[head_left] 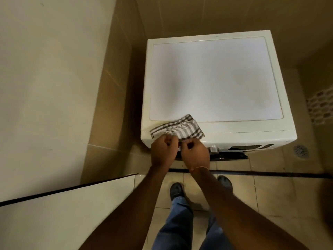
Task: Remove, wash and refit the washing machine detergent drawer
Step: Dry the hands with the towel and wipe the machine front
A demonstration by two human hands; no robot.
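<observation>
Walls: beige tiled walls are seen across the top and left of the frame; a pale panel point(45, 87) fills the upper left, and a narrow tiled gap is left between it and the machine's left side.
Floor: the tiled floor point(270, 192) takes up the lower right, crossed by a dark strip point(270, 173) just in front of the machine; open floor is left on the right, where a round drain point(300, 150) is set near the machine's right front corner.
Washing machine: the white washing machine point(216, 78) is seen from above at centre right, its back edge close to the rear wall and its top bare apart from the cloth.
Cloth: a checked cloth point(182, 128) is draped over the front left edge of the top.
Left hand: the left hand point(163, 150) is curled at the front left edge, its fingertips pinching the cloth's lower edge.
Right hand: the right hand point(195, 152) is curled just beside it, touching it; what it holds cannot be told.
Detergent drawer: the drawer's place at the upper left of the machine's front is covered by the hands, so its position cannot be told.
Dial: a silver dial point(213, 148) sits just right of the right hand.
Shoes: two dark shoes point(176, 190) stand on the floor below the strip.
</observation>
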